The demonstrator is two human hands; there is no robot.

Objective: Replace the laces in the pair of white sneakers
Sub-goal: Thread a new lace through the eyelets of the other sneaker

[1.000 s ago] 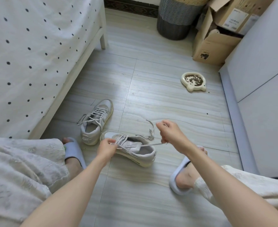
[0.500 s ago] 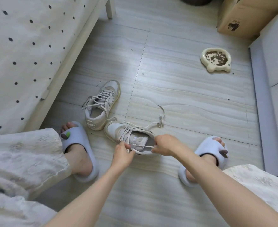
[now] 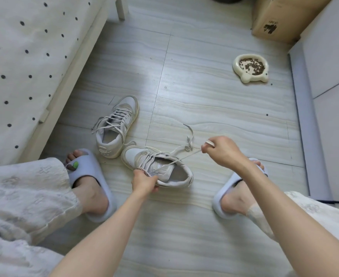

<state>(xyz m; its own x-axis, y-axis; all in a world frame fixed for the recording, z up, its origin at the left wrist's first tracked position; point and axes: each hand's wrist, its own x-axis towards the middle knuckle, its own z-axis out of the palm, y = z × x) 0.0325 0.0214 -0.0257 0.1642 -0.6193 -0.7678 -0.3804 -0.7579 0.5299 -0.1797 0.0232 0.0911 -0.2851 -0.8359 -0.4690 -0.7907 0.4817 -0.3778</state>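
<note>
Two white sneakers are seen on the floor, between two feet in slippers. The near sneaker is held at its side by the left hand, fingers curled round its edge and laces. One lace is pulled tight out to the right and is pinched in the right hand. The far sneaker is laced and stands just beside the bed, touching the near one. A food bowl is set well apart.
</note>
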